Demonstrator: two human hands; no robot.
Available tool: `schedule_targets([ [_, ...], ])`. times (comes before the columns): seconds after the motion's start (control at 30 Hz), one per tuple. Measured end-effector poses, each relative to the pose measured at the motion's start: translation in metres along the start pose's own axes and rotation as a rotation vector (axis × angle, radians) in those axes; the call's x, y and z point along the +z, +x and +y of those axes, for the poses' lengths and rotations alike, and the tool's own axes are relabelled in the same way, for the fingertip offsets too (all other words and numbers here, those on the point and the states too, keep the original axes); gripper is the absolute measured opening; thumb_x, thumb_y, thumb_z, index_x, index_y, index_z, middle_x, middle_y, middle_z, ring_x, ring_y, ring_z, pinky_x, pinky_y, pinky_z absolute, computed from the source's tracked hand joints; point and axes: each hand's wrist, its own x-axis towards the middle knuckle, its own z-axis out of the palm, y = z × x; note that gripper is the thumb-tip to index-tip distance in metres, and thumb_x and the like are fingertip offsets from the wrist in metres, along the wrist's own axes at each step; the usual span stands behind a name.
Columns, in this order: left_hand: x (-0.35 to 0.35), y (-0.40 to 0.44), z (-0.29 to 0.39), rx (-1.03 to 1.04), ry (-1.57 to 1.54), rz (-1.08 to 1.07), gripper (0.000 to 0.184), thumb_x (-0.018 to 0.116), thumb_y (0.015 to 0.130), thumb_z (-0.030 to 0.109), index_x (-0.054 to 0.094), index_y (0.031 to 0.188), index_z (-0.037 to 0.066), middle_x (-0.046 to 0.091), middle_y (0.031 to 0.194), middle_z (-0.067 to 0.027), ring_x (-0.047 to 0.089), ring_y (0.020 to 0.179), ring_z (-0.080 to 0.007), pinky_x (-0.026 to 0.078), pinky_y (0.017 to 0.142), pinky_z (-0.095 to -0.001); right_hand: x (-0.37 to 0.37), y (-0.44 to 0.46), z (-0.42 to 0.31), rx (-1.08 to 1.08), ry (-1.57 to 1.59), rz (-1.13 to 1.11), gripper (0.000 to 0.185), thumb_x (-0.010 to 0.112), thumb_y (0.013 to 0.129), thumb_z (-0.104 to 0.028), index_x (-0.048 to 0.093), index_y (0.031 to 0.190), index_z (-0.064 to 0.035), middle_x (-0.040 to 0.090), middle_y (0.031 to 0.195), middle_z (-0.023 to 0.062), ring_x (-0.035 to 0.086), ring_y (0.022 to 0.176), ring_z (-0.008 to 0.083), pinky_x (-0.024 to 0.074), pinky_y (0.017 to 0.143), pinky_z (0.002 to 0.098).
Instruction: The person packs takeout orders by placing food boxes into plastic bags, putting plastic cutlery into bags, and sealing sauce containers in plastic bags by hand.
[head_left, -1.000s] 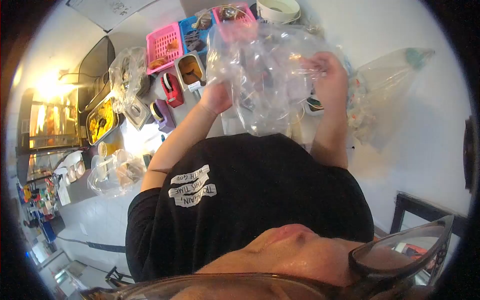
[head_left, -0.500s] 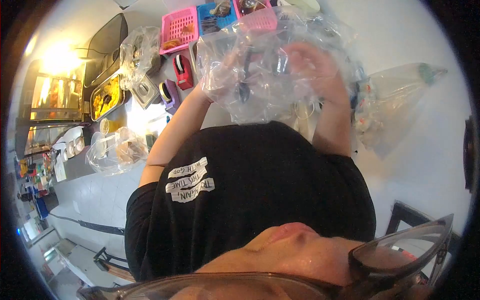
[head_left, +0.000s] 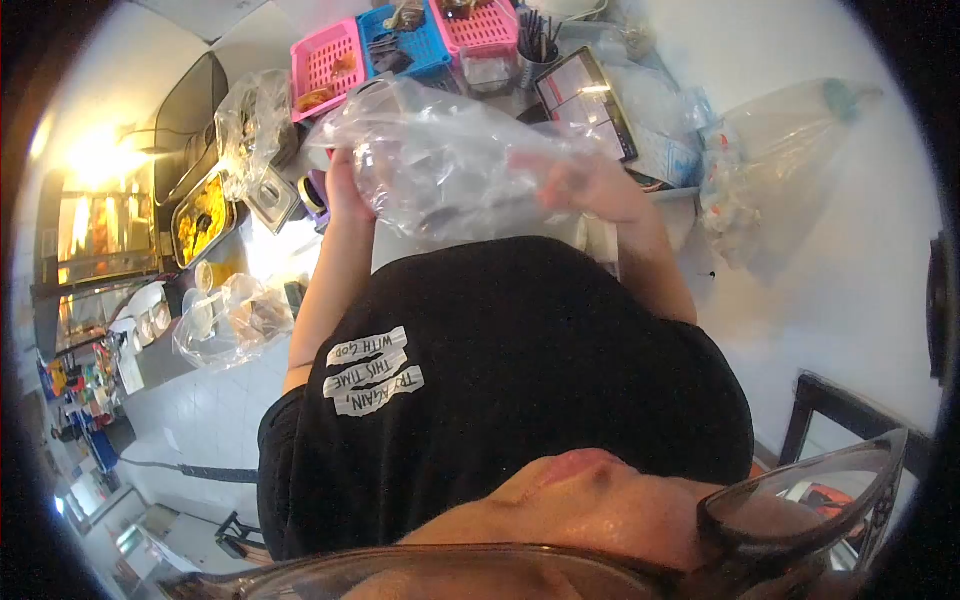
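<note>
A large, crumpled clear plastic bag [head_left: 440, 165] is stretched across in front of my chest. My left hand [head_left: 350, 190] is closed on its left end, with the fingers partly covered by the film. At the bag's right side is my right hand [head_left: 590, 185], its fingers pointing left against the plastic. Motion blur smears those fingers, so their grip is unclear. Nothing distinct can be made out inside the bag.
Beyond the bag stand a pink basket [head_left: 328, 60], a blue basket [head_left: 425, 45] and a metal cup of dark sticks [head_left: 538, 60]. A dark-framed tablet-like panel [head_left: 587, 95] leans nearby. A tray of yellow food [head_left: 203, 220] is left; a filled clear bag [head_left: 745, 165] is right.
The bag has moved left and lower, uncovering the metal cup and the panel. Both hands have shifted left and down with it, and the view has tilted slightly.
</note>
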Motion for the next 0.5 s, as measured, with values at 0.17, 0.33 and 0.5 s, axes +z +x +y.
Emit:
schedule_targets([
  [0.17,-0.03,0.002,0.057,0.112,-0.105,-0.078,0.046,0.047,0.099,0.035,0.046,0.133,0.005,0.055,0.127,-0.0129,0.058,0.11,-0.0277,0.048,0.096,-0.0455,-0.014,-0.032,-0.002,-0.12,0.299,0.464,0.013,0.053,0.099,-0.02,0.058,0.093,-0.0094,0.064,0.117,0.0166,0.056,0.115,0.0223,0.0396,0.102,0.0409],
  [0.33,-0.013,0.021,0.057,0.053,-0.12,-0.142,0.047,0.047,0.098,0.037,0.046,0.134,0.005,0.056,0.127,-0.0122,0.058,0.11,-0.0264,0.048,0.096,-0.0439,-0.046,-0.043,-0.02,-0.299,0.52,0.608,0.016,0.058,0.094,-0.019,0.055,0.108,-0.0109,0.057,0.081,0.0059,0.053,0.075,0.0133,0.047,0.071,0.0328],
  [0.5,0.06,0.042,-0.026,-0.217,-0.166,-0.359,0.049,0.047,0.098,0.038,0.046,0.134,0.005,0.056,0.126,-0.0116,0.057,0.11,-0.0252,0.047,0.096,-0.0424,0.009,0.014,-0.055,0.14,-0.419,0.449,0.053,0.074,0.079,-0.024,0.056,0.126,-0.0083,0.068,0.09,0.0137,0.064,0.078,0.0264,0.0532,0.074,0.0382],
])
